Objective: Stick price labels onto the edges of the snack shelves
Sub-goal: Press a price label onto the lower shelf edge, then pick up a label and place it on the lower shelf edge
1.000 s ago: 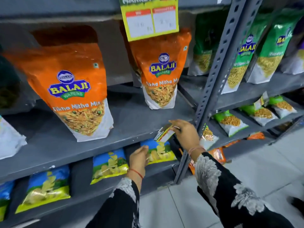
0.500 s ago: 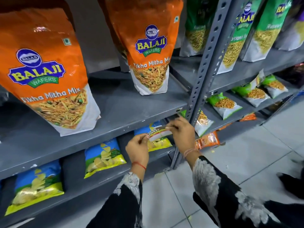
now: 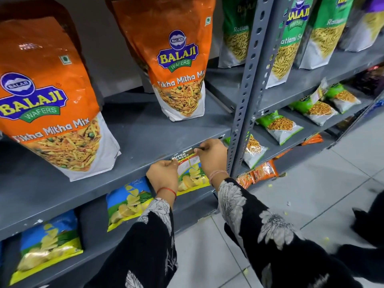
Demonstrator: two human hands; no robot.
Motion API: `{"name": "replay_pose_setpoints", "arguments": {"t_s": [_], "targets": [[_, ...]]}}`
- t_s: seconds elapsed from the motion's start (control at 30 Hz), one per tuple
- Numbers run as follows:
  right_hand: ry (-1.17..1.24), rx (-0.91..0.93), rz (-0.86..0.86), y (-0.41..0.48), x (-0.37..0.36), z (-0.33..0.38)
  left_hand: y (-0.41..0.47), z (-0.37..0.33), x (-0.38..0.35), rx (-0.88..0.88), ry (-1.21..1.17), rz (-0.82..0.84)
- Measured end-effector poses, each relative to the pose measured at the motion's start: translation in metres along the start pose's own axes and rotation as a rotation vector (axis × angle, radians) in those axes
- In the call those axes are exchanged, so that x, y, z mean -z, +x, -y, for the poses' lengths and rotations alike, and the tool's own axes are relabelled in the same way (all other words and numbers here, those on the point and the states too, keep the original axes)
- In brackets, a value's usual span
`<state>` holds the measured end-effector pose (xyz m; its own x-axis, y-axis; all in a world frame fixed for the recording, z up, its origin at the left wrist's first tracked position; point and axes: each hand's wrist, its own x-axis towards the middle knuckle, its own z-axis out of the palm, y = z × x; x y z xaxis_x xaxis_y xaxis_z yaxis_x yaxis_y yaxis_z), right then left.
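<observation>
Grey metal shelf edge (image 3: 128, 173) under the orange Balaji bags (image 3: 49, 96): price label (image 3: 187, 160) sits right against it, left hand (image 3: 164, 175) pinching its left corner, right hand (image 3: 212, 156) pinching the top right.

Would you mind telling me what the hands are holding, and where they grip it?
Both hold one price label: the left hand pinches its upper left corner, the right hand its upper right corner.
</observation>
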<state>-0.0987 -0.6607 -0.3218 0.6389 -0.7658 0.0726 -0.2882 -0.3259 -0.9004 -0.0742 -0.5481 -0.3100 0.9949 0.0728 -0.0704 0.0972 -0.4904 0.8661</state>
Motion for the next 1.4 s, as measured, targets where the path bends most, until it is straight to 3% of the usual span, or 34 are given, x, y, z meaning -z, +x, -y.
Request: {"name": "replay_pose_setpoints", "arguments": {"t_s": [0.1, 0.23, 0.37, 0.5, 0.73, 0.9, 1.1, 1.2, 1.4], "targets": [[0.137, -0.099, -0.061, 0.007, 0.002, 0.006, 0.005, 0.001, 0.002, 0.021, 0.03, 0.032], [0.049, -0.125, -0.05, 0.011, 0.008, 0.018, 0.024, 0.027, 0.003, 0.064, 0.035, 0.081], [-0.11, -0.01, -0.035, -0.026, 0.012, 0.03, 0.021, 0.047, 0.031, 0.05, 0.137, 0.153], [-0.303, 0.307, 0.064, -0.079, -0.004, 0.035, -0.019, 0.083, 0.09, 0.02, 0.17, 0.135], [-0.666, 0.906, 0.311, -0.154, -0.084, 0.076, -0.035, 0.137, 0.21, 0.046, 0.083, -0.234], [-0.633, 1.176, 0.367, -0.207, -0.149, 0.121, -0.011, 0.175, 0.291, 0.104, 0.024, -0.393], [-0.47, 1.184, 0.577, -0.274, -0.247, 0.166, 0.032, 0.234, 0.388, 0.211, -0.065, -0.542], [-0.387, 1.167, 0.705, -0.303, -0.296, 0.197, 0.059, 0.255, 0.436, 0.37, -0.226, -0.63], [-0.32, 0.977, 0.873, -0.343, -0.38, 0.269, 0.114, 0.292, 0.503, 0.531, -0.671, -0.322]]}}
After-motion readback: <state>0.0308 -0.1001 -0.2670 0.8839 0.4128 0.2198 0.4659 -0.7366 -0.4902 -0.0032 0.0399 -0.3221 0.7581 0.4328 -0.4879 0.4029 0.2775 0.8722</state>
